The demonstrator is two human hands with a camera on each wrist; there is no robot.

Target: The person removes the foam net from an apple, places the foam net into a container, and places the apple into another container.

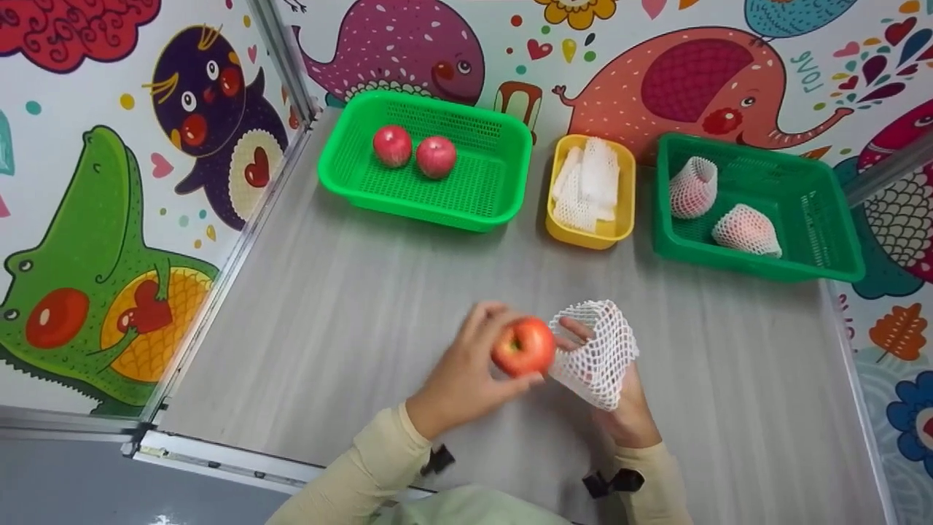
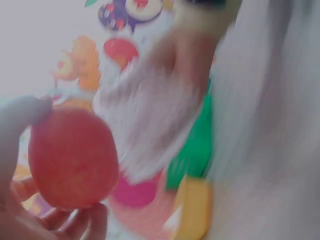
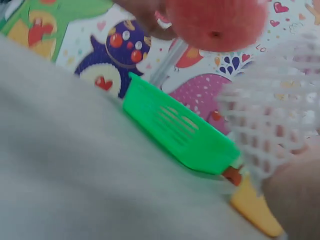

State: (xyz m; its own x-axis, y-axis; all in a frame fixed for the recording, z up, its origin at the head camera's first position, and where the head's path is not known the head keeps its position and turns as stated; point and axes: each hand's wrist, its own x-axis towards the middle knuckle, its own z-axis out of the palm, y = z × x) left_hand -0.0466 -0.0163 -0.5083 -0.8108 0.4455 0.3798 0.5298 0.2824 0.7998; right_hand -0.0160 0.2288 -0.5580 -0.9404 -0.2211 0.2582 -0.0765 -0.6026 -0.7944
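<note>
In the head view my left hand [image 1: 466, 368] holds a red apple [image 1: 523, 346] between thumb and fingers, above the table. The left wrist view shows the same apple [image 2: 73, 157] with fingertips curled under it. Just to the right, a white foam net sleeve [image 1: 601, 357] is spread around my right hand [image 1: 628, 412]. Some of its fingers show in the sleeve's mouth, close beside the apple; others are partly hidden by the mesh. Seen from the right wrist, the net [image 3: 270, 110] lies over the fingers, with the apple [image 3: 217, 22] above left.
A light green basket [image 1: 466, 208] at the back left has two red apples [image 1: 436, 157]. A yellow box [image 1: 590, 239] in the middle carries several white foam nets [image 1: 599, 175]. Inside the dark green basket [image 1: 758, 266] at right lie two net-wrapped apples [image 1: 745, 230]. Printed walls [image 1: 525, 65] border the table.
</note>
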